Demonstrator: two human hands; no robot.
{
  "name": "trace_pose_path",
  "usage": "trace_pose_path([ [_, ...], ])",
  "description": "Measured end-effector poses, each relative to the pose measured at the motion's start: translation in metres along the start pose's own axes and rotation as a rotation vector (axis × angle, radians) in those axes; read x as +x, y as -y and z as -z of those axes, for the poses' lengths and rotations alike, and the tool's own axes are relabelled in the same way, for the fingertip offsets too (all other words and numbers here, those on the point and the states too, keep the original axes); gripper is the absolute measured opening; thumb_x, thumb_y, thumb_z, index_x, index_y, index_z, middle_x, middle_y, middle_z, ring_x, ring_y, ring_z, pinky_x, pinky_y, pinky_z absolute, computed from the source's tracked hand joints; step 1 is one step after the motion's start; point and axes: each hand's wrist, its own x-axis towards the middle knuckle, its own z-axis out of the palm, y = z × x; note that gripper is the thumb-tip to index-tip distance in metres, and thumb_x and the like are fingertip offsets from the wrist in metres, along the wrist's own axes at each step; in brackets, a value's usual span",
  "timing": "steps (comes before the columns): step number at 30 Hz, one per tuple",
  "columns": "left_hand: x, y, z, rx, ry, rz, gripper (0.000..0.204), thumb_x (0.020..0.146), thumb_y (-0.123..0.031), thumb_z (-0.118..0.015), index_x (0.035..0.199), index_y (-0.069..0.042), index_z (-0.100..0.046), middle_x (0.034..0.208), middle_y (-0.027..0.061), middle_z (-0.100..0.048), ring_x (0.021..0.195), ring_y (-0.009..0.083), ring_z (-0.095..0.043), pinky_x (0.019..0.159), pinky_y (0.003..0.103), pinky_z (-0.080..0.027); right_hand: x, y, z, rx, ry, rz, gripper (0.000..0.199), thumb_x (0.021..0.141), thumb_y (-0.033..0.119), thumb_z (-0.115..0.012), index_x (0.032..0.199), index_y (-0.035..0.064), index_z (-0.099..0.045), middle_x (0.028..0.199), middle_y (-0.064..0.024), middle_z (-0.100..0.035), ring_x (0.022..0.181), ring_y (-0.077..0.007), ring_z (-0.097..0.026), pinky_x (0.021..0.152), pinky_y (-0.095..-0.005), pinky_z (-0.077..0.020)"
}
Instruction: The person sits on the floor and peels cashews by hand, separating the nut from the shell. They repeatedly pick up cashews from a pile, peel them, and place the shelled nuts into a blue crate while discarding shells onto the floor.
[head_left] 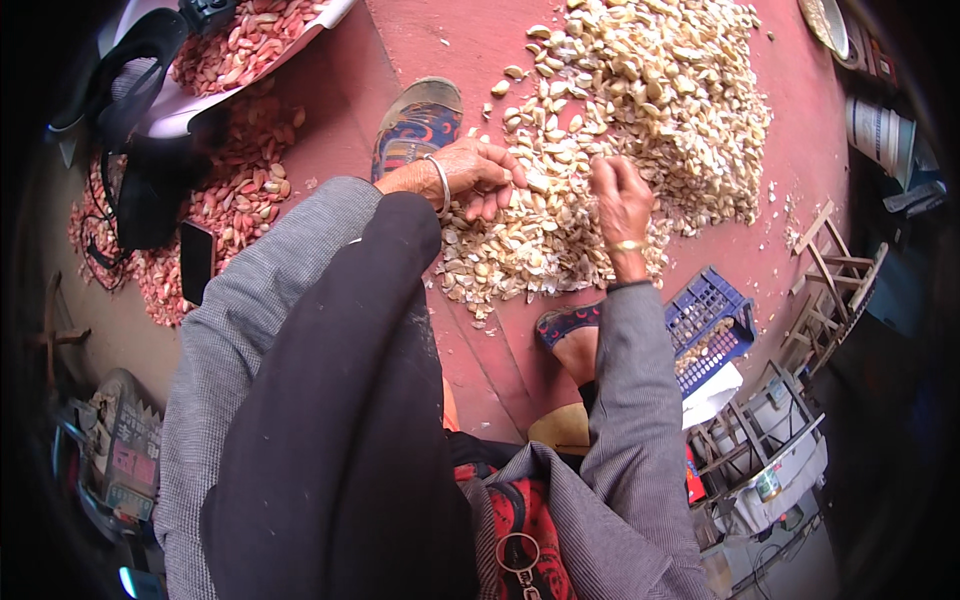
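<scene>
1. My left hand (478, 178) sits just above the centre of the frame, fingers curled down into the near edge of the pale nut pile (620, 120); it looks closed around a few pieces, though the pieces themselves are hidden under my fingers.
2. My right hand (620, 200) is a little to the right of it, also resting on the pile, with fingertips pinched together on something small; I cannot tell which piece.
3. The pale nut pile spreads over the red floor (800, 130) from the centre to the upper right of the frame.
4. A silver bangle (441, 180) circles my left wrist and a gold bangle (628, 245) my right.
5. My patterned slipper (417, 125) lies just beyond my left hand, in the upper middle.
6. A heap of reddish unpeeled nuts (235, 190) fills the upper left, with a black phone (197, 260) beside it.
7. A blue plastic crate (708, 325) stands right of centre, near my right elbow.
</scene>
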Motion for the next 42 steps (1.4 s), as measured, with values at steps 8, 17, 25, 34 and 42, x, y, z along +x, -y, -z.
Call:
trace_pose_path([
  [8,-0.001,0.001,0.0,-0.003,0.012,-0.005,0.02,0.093,-0.009,-0.049,0.105,0.004,-0.059,0.075,0.0095,-0.063,0.054,0.0149,-0.063,0.041,0.022,-0.049,0.018,0.015,-0.064,-0.463,0.038,0.345,0.037,0.082,0.002,-0.059,0.117,0.0135,-0.061,0.095,-0.0103,-0.054,0.092,-0.0287,-0.053,0.08,-0.041,-0.0454],
  [17,-0.008,0.0,-0.001,0.01,0.028,-0.036,0.02,0.092,-0.009,-0.05,0.105,0.002,-0.06,0.075,0.009,-0.064,0.054,0.0137,-0.063,0.041,0.021,-0.049,-0.017,0.003,-0.035,-0.289,0.098,0.424,0.022,0.08,-0.001,-0.058,0.098,0.0071,-0.066,0.09,-0.0111,-0.06,0.088,-0.0274,-0.057,0.08,-0.0378,-0.0478],
  [25,-0.01,-0.003,-0.003,-0.005,0.031,-0.02,0.02,0.092,-0.008,-0.051,0.106,0.003,-0.06,0.075,0.0086,-0.064,0.053,0.0129,-0.063,0.042,0.021,-0.048,0.029,-0.016,-0.027,-0.548,-0.117,0.341,0.024,0.085,0.001,-0.057,0.108,0.0075,-0.063,0.097,-0.0082,-0.059,0.089,-0.0199,-0.06,0.077,-0.0348,-0.0519],
  [34,-0.008,-0.002,-0.002,0.002,0.035,-0.022,0.02,0.091,-0.006,-0.05,0.106,0.002,-0.06,0.075,0.0095,-0.064,0.053,0.0142,-0.063,0.042,0.022,-0.048,-0.05,0.0,-0.037,-0.322,0.056,0.362,0.017,0.082,-0.004,-0.057,0.095,0.0047,-0.065,0.087,-0.01,-0.06,0.085,-0.0259,-0.058,0.077,-0.0352,-0.0475],
  [42,-0.006,-0.002,-0.003,0.03,0.029,0.002,0.021,0.091,-0.004,-0.047,0.108,0.004,-0.058,0.077,0.0104,-0.062,0.057,0.0143,-0.063,0.042,0.022,-0.048,-0.046,-0.011,-0.015,-0.21,-0.036,0.244,0.018,0.085,-0.002,-0.056,0.098,0.0028,-0.068,0.087,-0.008,-0.062,0.08,-0.019,-0.061,0.073,-0.0316,-0.0497],
])
